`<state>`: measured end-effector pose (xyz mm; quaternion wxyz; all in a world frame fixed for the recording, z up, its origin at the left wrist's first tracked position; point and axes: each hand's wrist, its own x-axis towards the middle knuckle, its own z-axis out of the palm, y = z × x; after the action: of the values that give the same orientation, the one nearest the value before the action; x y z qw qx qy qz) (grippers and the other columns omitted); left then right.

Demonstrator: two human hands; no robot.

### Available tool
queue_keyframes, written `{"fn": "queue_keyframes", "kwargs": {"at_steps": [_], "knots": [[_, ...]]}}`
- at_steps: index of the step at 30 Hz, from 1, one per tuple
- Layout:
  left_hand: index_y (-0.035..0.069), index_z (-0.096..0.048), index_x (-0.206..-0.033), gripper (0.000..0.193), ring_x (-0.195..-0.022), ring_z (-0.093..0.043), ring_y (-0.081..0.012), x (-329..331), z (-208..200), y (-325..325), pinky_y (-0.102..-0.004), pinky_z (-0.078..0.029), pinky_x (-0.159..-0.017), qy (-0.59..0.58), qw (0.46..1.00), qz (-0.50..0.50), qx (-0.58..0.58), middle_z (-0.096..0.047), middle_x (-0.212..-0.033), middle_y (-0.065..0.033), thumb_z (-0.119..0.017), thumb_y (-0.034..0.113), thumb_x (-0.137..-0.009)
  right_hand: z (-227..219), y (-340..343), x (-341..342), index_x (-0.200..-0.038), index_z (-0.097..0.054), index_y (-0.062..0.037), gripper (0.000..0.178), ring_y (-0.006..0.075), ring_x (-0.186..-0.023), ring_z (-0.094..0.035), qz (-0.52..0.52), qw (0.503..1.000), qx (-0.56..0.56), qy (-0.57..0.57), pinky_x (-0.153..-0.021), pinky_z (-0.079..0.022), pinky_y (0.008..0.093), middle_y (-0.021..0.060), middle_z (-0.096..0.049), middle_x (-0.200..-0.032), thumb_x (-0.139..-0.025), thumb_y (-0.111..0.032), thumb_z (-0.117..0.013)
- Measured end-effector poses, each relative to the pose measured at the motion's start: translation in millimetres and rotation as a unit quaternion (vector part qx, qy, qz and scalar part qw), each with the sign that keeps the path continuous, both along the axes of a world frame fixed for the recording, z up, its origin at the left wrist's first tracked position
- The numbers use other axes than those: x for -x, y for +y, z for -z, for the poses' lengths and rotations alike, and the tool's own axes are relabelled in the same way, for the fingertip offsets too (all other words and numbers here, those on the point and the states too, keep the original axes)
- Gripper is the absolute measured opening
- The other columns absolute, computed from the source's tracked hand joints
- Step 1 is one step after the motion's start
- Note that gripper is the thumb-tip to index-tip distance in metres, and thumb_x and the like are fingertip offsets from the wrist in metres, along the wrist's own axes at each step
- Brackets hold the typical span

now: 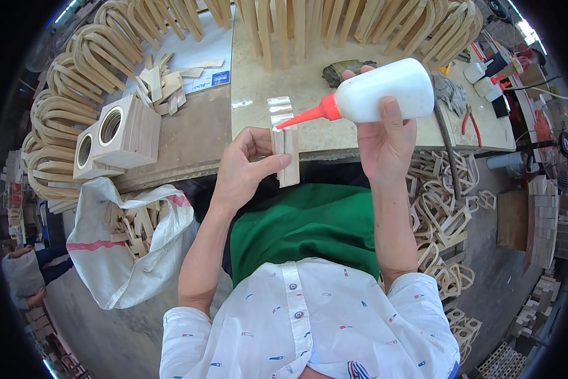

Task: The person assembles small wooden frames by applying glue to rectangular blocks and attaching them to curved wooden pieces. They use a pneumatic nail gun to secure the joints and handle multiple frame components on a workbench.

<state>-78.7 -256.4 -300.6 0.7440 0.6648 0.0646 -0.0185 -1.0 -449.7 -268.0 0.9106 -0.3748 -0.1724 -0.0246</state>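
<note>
- Nearest cam: white patterned shirt [309,322] and green apron [309,224], low centre; both forearms rise from there.
- Small wood block [286,158], centre, just off near edge of workbench [259,88]; held upright, top end up, prob. so glue lands on end grain.
- Left hand [246,169]: thumb one side, fingers curled round other, pinching block firmly.
- Right hand [385,136]: fingers wrapped tight round white glue bottle [385,88], thumb across body; bottle tipped left, red nozzle [306,115] at block's top, touching or just above, cannot tell.
- Bench far side: row of curved wood pieces [334,25]; pliers [470,123] and more bottles [486,79] far right.
- Left: stacked square blocks w/ round holes [116,136], white sack [123,246] of offcuts, within reach.
- Right floor: pile of wood frames [442,215].
</note>
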Motion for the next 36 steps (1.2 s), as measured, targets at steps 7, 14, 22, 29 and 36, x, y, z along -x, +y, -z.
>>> {"fn": "queue_keyframes", "kwargs": {"at_steps": [7, 14, 22, 29, 36], "knots": [[-0.002, -0.056, -0.103, 0.033, -0.084, -0.061, -0.0128, 4, 4, 4, -0.0279, -0.049, -0.079, -0.003, 1.0, -0.007, 0.002, -0.065, -0.093, -0.0087, -0.073, 0.008, -0.076, 5, -11, -4, -0.123, -0.047, 0.0028, 0.044, 0.0316, -0.111, -0.058, 0.018, 1.0, 0.015, -0.012, -0.094, -0.05, 0.0434, 0.0156, -0.058, -0.116, -0.087, -0.013, -0.066], [0.002, -0.057, -0.102, 0.03, -0.086, -0.059, -0.0128, -7, 10, 15, -0.029, -0.046, -0.082, -0.011, 0.998, -0.056, 0.012, -0.063, -0.094, -0.0069, -0.071, 0.015, -0.078, 6, -26, -8, -0.128, -0.042, -0.0009, 0.047, 0.0329, -0.116, -0.054, 0.008, 0.999, -0.029, 0.027, -0.099, -0.046, 0.047, 0.0148, -0.052, -0.124, -0.09, -0.019, -0.063], [0.001, -0.053, -0.106, 0.036, -0.084, -0.06, -0.0212, -42, 35, 27, -0.037, -0.048, -0.084, 0.039, 0.933, -0.121, 0.336, -0.058, -0.098, -0.0126, -0.065, 0.027, -0.084, 3, -15, -1, -0.135, -0.037, -0.0028, 0.054, 0.0384, -0.122, -0.048, -0.007, 0.997, 0.064, -0.036, -0.103, -0.04, 0.0518, 0.0185, -0.047, -0.131, -0.09, -0.02, -0.062], [0.002, -0.052, -0.102, 0.038, -0.08, -0.059, -0.0234, -45, 41, 10, -0.0398, -0.05, -0.084, 0.089, 0.912, -0.117, 0.382, -0.054, -0.097, -0.0121, -0.068, 0.03, -0.081, 10, 2, 0, -0.13, -0.042, 0.0011, 0.053, 0.0376, -0.119, -0.051, -0.029, 0.994, 0.09, -0.047, -0.101, -0.043, 0.05, 0.0182, -0.051, -0.127, -0.085, -0.014, -0.067], [0.002, -0.051, -0.101, 0.038, -0.08, -0.058, -0.024, -43, 43, 12, -0.0401, -0.05, -0.083, 0.097, 0.912, -0.121, 0.381, -0.054, -0.098, -0.013, -0.068, 0.029, -0.081, 10, 7, 1, -0.13, -0.042, 0.002, 0.055, 0.0372, -0.117, -0.053, -0.039, 0.992, 0.104, -0.066, -0.099, -0.045, 0.0492, 0.0199, -0.051, -0.127, -0.085, -0.014, -0.069]]}}
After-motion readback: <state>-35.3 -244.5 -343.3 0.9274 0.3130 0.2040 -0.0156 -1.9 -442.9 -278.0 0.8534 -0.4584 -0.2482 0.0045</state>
